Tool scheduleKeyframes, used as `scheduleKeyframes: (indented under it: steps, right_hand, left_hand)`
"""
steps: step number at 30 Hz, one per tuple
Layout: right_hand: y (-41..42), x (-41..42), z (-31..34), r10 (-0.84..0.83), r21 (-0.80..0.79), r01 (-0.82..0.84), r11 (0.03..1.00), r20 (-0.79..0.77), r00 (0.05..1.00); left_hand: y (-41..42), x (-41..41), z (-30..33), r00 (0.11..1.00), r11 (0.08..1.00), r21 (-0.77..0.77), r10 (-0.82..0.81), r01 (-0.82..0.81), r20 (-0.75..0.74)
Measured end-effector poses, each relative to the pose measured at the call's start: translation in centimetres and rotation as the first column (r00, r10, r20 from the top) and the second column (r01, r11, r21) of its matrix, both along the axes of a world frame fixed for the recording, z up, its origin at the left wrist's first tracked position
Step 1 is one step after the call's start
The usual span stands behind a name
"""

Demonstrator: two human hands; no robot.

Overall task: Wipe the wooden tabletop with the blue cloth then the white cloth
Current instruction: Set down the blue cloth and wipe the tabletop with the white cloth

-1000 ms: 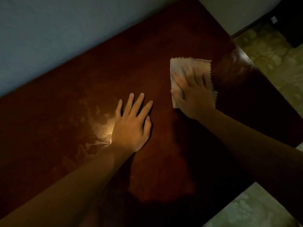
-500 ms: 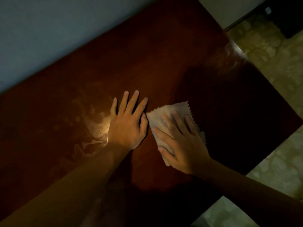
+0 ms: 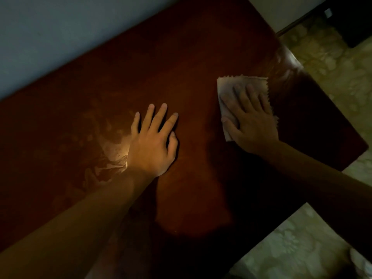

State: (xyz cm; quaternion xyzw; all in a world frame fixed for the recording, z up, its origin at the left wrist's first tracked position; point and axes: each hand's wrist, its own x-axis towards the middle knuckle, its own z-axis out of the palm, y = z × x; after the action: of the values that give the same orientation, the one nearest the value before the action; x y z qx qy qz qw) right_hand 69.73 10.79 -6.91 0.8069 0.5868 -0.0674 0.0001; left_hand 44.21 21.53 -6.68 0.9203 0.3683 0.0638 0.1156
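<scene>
We judge the white-cloth step underway: right hand (image 3: 253, 125), fingers (image 3: 250, 97) flat, presses the pinked-edge white cloth (image 3: 227, 85) on the dark reddish wooden tabletop (image 3: 181, 57), left hand (image 3: 151, 141) splayed flat and empty; next we sweep toward unwiped areas.

A dark reddish wooden surface (image 3: 181, 57) shows a polished, glossy finish, catching pale reflections near its centre and far corner. The white cloth (image 3: 227, 85) is soft woven fabric with pinked, zigzag edges. The floor (image 3: 332, 63) bears a mottled, patterned finish.
</scene>
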Motion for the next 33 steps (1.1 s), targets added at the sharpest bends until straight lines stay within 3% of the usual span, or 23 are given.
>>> scheduleKeyframes:
  steps: [8,12,16,20,26,30,33]
  right_hand:
    - [-1.8,-2.7,0.0,-0.026,-0.035,0.026,0.999,-0.001,1.0]
    - [-5.4,-7.3,-0.1,0.049,0.046,-0.05,0.998,0.027,0.998]
    - [-10.2,-12.4,-0.8,0.18,0.147,-0.171,0.974,-0.051,0.982]
    - [-12.5,-14.0,-0.9,0.246,0.199,-0.229,0.953,-0.066,0.967]
    - [-12.5,-9.5,-0.6,0.291,0.166,-0.279,0.946,-0.052,0.955]
    - [-12.6,-1.7,-0.2,0.159,0.176,-0.154,0.972,-0.014,0.987]
    - [-12.4,3.1,0.0,0.072,0.016,-0.072,0.997,-0.014,0.997]
  left_hand:
    - [0.1,-0.1,-0.3,1.0,1.0,0.016,-0.004,0.004,-0.002]
    - [-0.1,0.0,-0.1,0.999,0.999,0.034,-0.012,0.013,-0.043]
    - [-0.7,0.5,0.5,0.996,0.999,0.037,0.02,-0.017,-0.083]
    - [-2.8,2.0,1.5,0.997,0.998,0.032,0.06,-0.059,-0.04]
    - [-7.4,5.4,2.2,1.0,0.999,-0.035,0.029,-0.029,0.004]
    - [-9.5,6.8,1.6,0.999,0.994,-0.1,0.051,-0.051,0.0]
    - [-11.0,7.2,0.9,0.999,0.996,-0.085,0.018,-0.021,-0.035]
